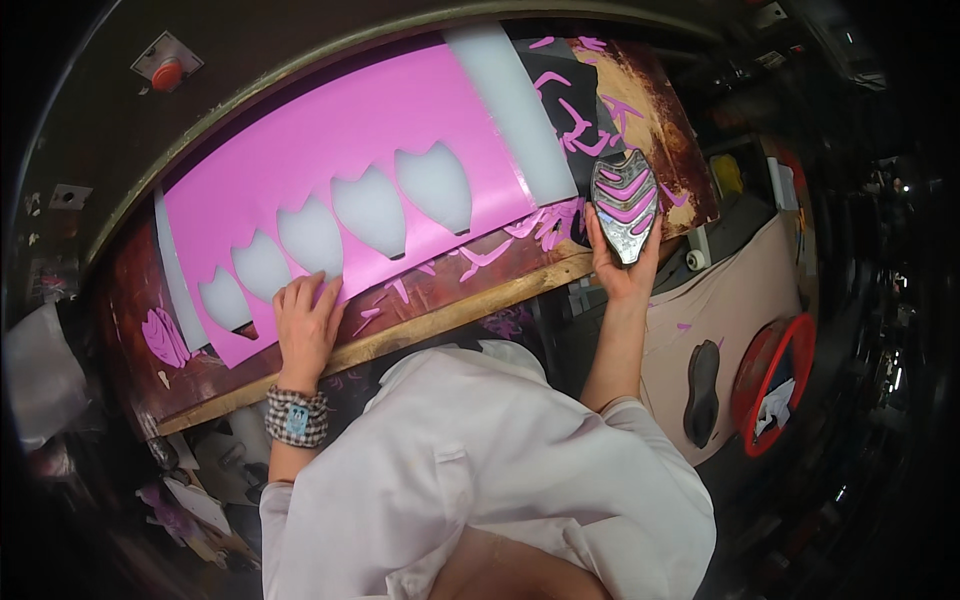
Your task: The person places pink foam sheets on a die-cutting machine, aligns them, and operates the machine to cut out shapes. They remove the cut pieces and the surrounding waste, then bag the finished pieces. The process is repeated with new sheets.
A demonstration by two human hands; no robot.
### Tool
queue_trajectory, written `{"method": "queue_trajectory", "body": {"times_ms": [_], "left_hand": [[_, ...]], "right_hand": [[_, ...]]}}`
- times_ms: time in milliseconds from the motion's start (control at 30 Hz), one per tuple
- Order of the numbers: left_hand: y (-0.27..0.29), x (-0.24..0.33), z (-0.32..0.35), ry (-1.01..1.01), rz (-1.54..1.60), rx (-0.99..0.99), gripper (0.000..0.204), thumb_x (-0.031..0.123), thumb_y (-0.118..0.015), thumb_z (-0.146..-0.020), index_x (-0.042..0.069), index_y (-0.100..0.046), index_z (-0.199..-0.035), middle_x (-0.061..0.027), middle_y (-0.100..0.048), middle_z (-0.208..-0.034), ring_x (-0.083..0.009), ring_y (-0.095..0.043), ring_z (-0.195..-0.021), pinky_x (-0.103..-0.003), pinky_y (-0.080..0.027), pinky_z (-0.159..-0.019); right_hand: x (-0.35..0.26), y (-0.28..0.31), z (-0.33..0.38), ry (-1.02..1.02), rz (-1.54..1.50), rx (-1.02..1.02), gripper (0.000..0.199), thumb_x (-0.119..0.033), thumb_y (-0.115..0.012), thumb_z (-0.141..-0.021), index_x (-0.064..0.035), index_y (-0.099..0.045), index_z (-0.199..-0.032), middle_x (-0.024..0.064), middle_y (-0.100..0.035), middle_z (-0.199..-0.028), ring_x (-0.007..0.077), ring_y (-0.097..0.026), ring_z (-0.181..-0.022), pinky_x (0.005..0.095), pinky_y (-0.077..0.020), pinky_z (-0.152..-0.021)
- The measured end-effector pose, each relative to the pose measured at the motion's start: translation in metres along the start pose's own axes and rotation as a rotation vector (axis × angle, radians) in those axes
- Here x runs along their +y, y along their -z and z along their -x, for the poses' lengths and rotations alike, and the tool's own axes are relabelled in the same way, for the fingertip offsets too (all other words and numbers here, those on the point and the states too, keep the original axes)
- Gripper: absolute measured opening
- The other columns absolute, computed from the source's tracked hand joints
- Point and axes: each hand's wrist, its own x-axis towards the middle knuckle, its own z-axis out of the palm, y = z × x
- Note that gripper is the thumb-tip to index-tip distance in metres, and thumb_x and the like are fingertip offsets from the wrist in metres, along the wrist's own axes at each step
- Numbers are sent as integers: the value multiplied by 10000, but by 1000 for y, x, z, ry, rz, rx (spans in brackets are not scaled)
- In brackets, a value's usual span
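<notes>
My white sleeves lowest in view, my left hand (305,325) pressed flat and open on the pink sheet (330,150) at the table (450,310) edge, my right hand (622,265) gripping a shield-shaped metal cutting die (624,205) upright beside pink scraps (545,225).

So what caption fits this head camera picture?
Left hand presses a cut-out pink sheet; right hand holds a shield-shaped metal cutting die.

Left hand (305,320): lying flat, palm down, fingers spread and pointing away from the body, near the front edge of the workbench; forearm rising from the lower left, wrist wearing a checked band. Right hand (622,262): raised at the bench's front right corner, fingers and thumb curling in a grasp; bare forearm reaching upward from a white sleeve.
</notes>
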Motion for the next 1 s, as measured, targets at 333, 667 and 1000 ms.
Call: {"method": "queue_trajectory", "body": {"times_ms": [333,667,1000], "left_hand": [[17,19,50,-149,271,-21,367,95,-645,-690,-4,-625,-1043,-126,-631,-1072,-289,-576,-1003,-435,-484,-853],[41,-126,65,745,-61,188,365,242,-689,-850,24,-617,-1134,-204,-621,-1108,-377,-616,-974,-434,-504,-814],[7,-184,55,815,14,412,196,238,-602,-920,49,-559,-890,-126,-604,-630,-326,-613,-573,-437,-462,-510]], "right_hand": [[18,-34,18,311,709,-156,734,-416,-600,-935,-58,-273,-1486,166,-396,-1463,379,-440,-1305,513,-401,-1101],[237,-82,-3,149,1310,-507,513,-122,-702,-863,-8,-495,-1317,134,-624,-1167,181,-632,-982,271,-523,-803],[455,-92,11,260,1727,-748,684,-102,-851,-699,-28,-484,-1271,133,-635,-1134,214,-625,-1035,320,-494,-900]]}}
